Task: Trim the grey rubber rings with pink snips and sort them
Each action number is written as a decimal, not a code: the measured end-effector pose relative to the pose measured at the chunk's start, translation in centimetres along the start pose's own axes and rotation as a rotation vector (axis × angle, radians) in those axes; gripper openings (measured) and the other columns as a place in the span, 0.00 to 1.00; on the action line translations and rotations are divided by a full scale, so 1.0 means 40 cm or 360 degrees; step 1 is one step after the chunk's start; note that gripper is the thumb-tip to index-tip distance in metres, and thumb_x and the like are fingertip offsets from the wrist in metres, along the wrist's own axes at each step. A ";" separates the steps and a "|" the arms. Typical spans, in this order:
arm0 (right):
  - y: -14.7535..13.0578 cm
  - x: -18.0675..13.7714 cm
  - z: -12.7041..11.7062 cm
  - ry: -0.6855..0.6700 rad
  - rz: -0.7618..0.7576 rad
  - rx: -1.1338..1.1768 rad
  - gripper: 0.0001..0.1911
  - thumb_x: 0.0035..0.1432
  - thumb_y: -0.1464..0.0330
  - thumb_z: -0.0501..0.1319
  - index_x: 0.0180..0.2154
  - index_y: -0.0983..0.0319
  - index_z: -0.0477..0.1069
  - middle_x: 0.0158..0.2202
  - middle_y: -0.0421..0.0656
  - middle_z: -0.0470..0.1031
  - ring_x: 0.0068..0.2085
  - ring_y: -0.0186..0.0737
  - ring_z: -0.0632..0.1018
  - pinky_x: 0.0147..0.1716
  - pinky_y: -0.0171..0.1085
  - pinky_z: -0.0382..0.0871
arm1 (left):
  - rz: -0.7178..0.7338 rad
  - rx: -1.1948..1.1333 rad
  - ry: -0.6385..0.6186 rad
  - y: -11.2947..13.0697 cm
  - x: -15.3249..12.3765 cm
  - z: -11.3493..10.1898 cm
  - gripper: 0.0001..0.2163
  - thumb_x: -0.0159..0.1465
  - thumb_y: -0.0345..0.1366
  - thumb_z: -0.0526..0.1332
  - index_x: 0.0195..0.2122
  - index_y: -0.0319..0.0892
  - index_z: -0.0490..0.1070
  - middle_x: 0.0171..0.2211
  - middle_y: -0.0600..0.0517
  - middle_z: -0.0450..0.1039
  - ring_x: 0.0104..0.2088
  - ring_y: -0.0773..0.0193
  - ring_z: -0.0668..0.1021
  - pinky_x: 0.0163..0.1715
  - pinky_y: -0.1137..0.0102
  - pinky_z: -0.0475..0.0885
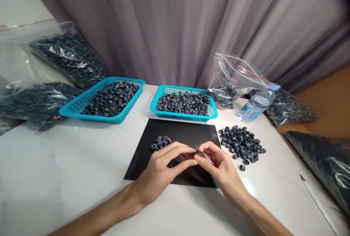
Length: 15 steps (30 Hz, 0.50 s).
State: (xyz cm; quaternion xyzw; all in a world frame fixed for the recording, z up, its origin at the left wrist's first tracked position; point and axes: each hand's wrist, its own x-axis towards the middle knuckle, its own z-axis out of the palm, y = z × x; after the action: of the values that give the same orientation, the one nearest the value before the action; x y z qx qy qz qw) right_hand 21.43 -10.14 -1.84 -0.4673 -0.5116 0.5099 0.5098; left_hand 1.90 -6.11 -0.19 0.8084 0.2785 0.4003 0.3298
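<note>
Above a black mat point(139, 163), my left hand point(166, 161) pinches a small dark cylindrical part point(193, 154) between thumb and fingertips. My right hand point(216, 161) is closed around a slim pink-handled tool point(207, 158) with a thin metal tip, which meets the part. Fingers hide much of both, so the exact kind of tool is unclear. A small cluster of grey ring-shaped parts point(161, 143) lies on the mat beyond my left hand. To the right of the mat spreads a larger pile of similar dark parts point(242, 143).
Two blue plastic baskets point(120, 118) point(186, 115) full of such parts stand at the back. Clear bags of parts point(68, 57) sit at the left and others point(224, 94) at the right. A water bottle point(257, 105) leans there. A pale pointed strip point(317, 203) lies at the right.
</note>
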 end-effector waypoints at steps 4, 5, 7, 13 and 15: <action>0.002 0.000 -0.009 -0.0056 0.0024 0.0099 0.14 0.64 0.55 0.66 0.42 0.58 0.72 0.36 0.40 0.75 0.39 0.38 0.76 0.40 0.35 0.69 | -0.0029 -0.0030 0.0082 -0.012 0.009 -0.004 0.06 0.67 0.30 0.67 0.45 0.45 0.79 0.41 0.54 0.83 0.41 0.65 0.83 0.46 0.74 0.77; 0.003 0.001 -0.012 -0.0070 0.0016 0.0124 0.14 0.65 0.55 0.66 0.44 0.58 0.73 0.37 0.40 0.76 0.41 0.39 0.77 0.42 0.35 0.69 | -0.0049 -0.0038 0.0078 -0.014 0.011 -0.005 0.07 0.67 0.30 0.67 0.45 0.45 0.79 0.41 0.54 0.83 0.41 0.66 0.83 0.46 0.75 0.77; 0.004 0.001 -0.015 -0.0088 -0.0007 0.0151 0.13 0.65 0.57 0.66 0.46 0.57 0.74 0.40 0.41 0.77 0.44 0.40 0.77 0.45 0.37 0.70 | -0.0087 -0.0050 0.0059 -0.014 0.012 -0.006 0.07 0.67 0.31 0.67 0.45 0.45 0.80 0.41 0.55 0.83 0.41 0.66 0.84 0.46 0.75 0.77; 0.007 0.003 -0.020 -0.0120 0.0012 0.0218 0.11 0.64 0.59 0.68 0.45 0.56 0.76 0.42 0.41 0.77 0.45 0.39 0.77 0.47 0.36 0.70 | -0.0226 -0.0144 0.0075 -0.004 0.008 -0.001 0.08 0.67 0.30 0.67 0.46 0.45 0.79 0.39 0.56 0.84 0.38 0.68 0.85 0.45 0.77 0.78; 0.008 0.002 -0.018 -0.0128 0.0012 0.0241 0.10 0.64 0.59 0.68 0.44 0.56 0.76 0.41 0.40 0.77 0.44 0.38 0.77 0.47 0.35 0.70 | -0.0258 -0.0162 0.0090 -0.003 0.007 0.001 0.07 0.66 0.30 0.67 0.45 0.44 0.79 0.38 0.56 0.84 0.38 0.67 0.85 0.46 0.77 0.78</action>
State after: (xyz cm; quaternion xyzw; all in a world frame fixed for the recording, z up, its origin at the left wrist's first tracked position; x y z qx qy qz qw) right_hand 22.12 -10.00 -2.18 -0.4086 -0.4898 0.5675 0.5207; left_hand 2.06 -5.86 -0.18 0.7538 0.3315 0.4085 0.3936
